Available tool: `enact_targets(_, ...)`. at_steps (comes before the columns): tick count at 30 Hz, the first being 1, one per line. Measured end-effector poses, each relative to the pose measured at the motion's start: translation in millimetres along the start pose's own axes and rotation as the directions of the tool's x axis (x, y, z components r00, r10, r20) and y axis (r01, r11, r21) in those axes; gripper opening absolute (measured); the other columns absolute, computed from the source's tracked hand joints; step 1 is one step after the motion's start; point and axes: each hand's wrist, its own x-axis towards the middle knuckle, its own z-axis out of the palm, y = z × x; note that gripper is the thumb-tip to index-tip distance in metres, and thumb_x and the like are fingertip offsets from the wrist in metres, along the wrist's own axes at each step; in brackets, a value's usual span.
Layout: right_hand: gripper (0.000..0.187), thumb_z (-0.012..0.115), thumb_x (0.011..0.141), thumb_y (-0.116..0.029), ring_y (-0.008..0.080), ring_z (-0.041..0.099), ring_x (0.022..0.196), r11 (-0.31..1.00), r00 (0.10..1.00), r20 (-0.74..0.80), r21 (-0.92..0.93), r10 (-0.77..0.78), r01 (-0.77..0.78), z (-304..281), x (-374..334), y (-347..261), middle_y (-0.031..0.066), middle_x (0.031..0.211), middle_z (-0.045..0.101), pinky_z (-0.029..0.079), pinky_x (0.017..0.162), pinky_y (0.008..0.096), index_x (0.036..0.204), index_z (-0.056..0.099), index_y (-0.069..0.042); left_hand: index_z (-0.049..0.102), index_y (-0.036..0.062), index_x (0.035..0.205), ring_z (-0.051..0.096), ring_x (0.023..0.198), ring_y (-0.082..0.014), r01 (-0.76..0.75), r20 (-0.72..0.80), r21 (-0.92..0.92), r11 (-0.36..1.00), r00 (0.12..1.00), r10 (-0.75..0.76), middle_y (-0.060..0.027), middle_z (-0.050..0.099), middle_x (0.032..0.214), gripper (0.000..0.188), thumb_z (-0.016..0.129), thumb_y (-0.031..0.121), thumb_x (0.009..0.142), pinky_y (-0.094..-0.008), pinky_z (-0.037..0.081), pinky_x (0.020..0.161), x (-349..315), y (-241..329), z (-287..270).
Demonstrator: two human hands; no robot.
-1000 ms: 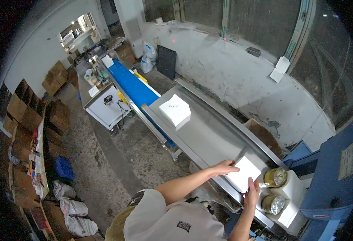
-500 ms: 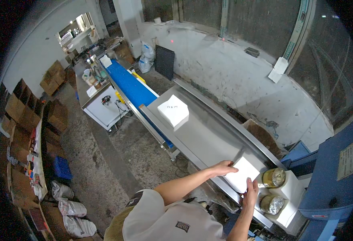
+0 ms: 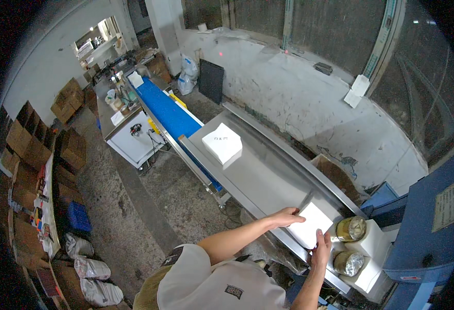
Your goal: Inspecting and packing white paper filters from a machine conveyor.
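A white box (image 3: 312, 225) is between my two hands at the right end of the metal table (image 3: 276, 173). My left hand (image 3: 287, 218) grips its left side, thumb along the top edge. On the box's near right side, my right hand (image 3: 321, 249) has its fingers pressed against it. Just right of the box stand two round containers with shiny tops, one farther (image 3: 352, 228) and one nearer (image 3: 348, 263). White blocks or boxes (image 3: 374, 258) sit right behind them. Farther left on the table rests another white box (image 3: 222, 143) with dark marks on top.
A blue conveyor belt (image 3: 165, 106) runs from the table toward the far left, with a white piece (image 3: 135, 79) on it. A blue machine (image 3: 428, 222) stands at the right. Cardboard boxes (image 3: 28, 137) and a blue crate (image 3: 80, 216) line the left side.
Hardly anything differs. Both hands keep hold of the white box in nearly the same place, and the whole view has shifted very slightly.
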Motion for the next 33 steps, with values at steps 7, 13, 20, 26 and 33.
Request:
enact_targets(7,0.059,0.065,0.090,-0.024,0.0201,0.059,0.106,0.999,0.999,0.030,0.030,-0.037,0.036,0,-1,1,0.0111,0.122,0.059,0.048,0.082,0.0330,0.137,0.040,0.002,0.058,-0.0029,0.122,0.057,0.098,-0.0171,-0.014,0.019,-0.010,1.000,1.000,0.015,-0.0085,0.063,0.108,0.050,0.064,0.033,0.087,-0.0296,0.045,0.083,7,-10,-1)
enact_targets(13,0.053,0.065,0.090,-0.023,0.0201,0.058,0.106,0.998,0.999,0.046,0.060,-0.019,0.016,10,-9,-10,0.0105,0.121,0.059,0.047,0.084,0.0335,0.132,0.045,0.001,0.057,-0.0030,0.122,0.057,0.096,-0.0160,0.001,0.002,-0.023,1.000,1.000,-0.001,-0.0080,0.063,0.107,0.050,0.065,0.032,0.087,-0.0285,0.045,0.083,2,-5,0)
enact_targets(20,0.053,0.065,0.090,-0.023,0.0203,0.058,0.107,0.998,0.999,0.037,0.055,-0.016,0.014,11,-7,-12,0.0104,0.120,0.059,0.047,0.086,0.0338,0.132,0.045,0.001,0.058,-0.0029,0.121,0.056,0.094,-0.0151,-0.010,0.008,-0.040,0.999,1.000,0.010,-0.0073,0.063,0.105,0.050,0.066,0.032,0.086,-0.0280,0.045,0.082,2,-3,-1)
enact_targets(26,0.052,0.066,0.090,-0.022,0.0200,0.058,0.106,1.000,0.999,0.034,0.017,0.000,0.000,2,-2,-4,0.0107,0.120,0.059,0.046,0.087,0.0338,0.131,0.045,0.002,0.058,-0.0034,0.120,0.056,0.093,-0.0140,0.005,0.008,-0.035,0.999,1.000,-0.005,-0.0068,0.063,0.104,0.048,0.065,0.031,0.087,-0.0270,0.045,0.080,-2,5,-1)
enact_targets(33,0.052,0.065,0.090,-0.020,0.0203,0.057,0.108,0.999,1.000,-0.002,0.043,-0.016,0.016,4,-3,-1,0.0109,0.121,0.059,0.045,0.090,0.0336,0.132,0.045,0.003,0.059,-0.0032,0.119,0.056,0.093,-0.0143,-0.016,-0.007,-0.042,0.999,1.000,0.015,-0.0067,0.063,0.103,0.046,0.065,0.030,0.088,-0.0273,0.045,0.080,-3,2,-1)
